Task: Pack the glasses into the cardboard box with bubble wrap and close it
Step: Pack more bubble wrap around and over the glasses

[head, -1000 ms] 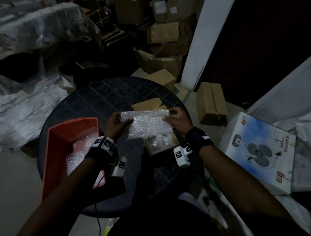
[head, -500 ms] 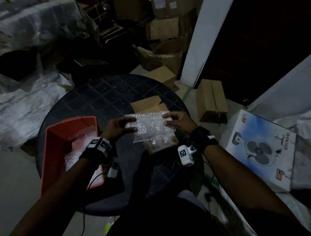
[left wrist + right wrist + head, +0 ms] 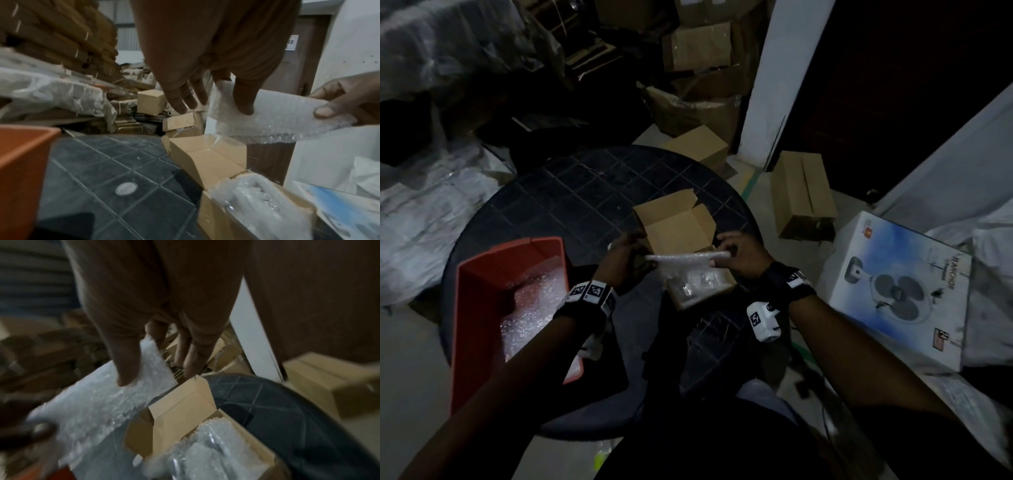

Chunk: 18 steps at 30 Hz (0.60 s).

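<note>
We hold a sheet of bubble wrap (image 3: 687, 257) taut between both hands just above the open cardboard box (image 3: 700, 287) at the centre of the head view. A second ago the sheet hung broad and flat over the box; now it is folded into a narrow strip, so we judge the top padding is about to go in before the flaps close. Our left hand (image 3: 624, 261) pinches the strip's left end between thumb and fingers, and our right hand (image 3: 740, 256) pinches the right end. The glasses (image 3: 692, 287) lie inside the box, already bedded in wrap. They show only as pale glints, so their number is unclear. The orange bin (image 3: 482, 274) at lower left holds more wrap. The right-wrist view is blurred.
</note>
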Motion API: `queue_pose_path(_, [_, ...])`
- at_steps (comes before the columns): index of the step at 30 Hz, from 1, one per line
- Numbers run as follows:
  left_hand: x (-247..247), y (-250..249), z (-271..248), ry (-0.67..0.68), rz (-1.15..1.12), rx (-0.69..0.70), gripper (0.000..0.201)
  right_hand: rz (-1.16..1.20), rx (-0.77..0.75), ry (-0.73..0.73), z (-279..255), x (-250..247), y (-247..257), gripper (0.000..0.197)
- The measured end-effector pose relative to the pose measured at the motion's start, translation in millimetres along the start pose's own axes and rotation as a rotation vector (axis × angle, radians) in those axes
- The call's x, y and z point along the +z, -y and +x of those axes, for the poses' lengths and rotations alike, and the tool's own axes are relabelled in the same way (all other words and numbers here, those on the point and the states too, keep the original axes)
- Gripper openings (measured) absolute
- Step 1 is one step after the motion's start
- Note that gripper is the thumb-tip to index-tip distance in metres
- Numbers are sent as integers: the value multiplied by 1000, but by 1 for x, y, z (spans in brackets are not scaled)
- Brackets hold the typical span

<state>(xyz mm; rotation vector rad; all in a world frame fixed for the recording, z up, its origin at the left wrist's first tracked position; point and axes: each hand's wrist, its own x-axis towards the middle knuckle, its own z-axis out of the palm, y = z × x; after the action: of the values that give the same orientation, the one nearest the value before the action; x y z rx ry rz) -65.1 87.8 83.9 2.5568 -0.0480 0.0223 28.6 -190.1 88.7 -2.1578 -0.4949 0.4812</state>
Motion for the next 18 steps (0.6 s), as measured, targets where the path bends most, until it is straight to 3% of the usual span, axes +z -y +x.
queue_pose_path(4, [8, -13, -1, 42, -62, -80, 22, 349, 143, 40, 3, -4, -6, 24])
queue_pose_path(7, [23, -10, -6, 62, -149, -114, 32, 513, 250, -48, 15, 0, -8, 24])
queue_pose_path(11, [44, -6, -14, 36, -375, -229, 37, 448, 359, -175, 33, 4, 0, 40])
queue_pose_path(13, [52, -14, -19, 13, -492, -299, 22, 437, 388, -194, 49, 6, -1, 41])
queue_pose_path(15, [64, -22, -22, 75, -544, -393, 9, 388, 383, -188, 68, 9, -4, 36])
queue_pose_path(18, [91, -29, -29, 168, -441, -483, 32, 247, 339, -80, 93, 14, -9, 26])
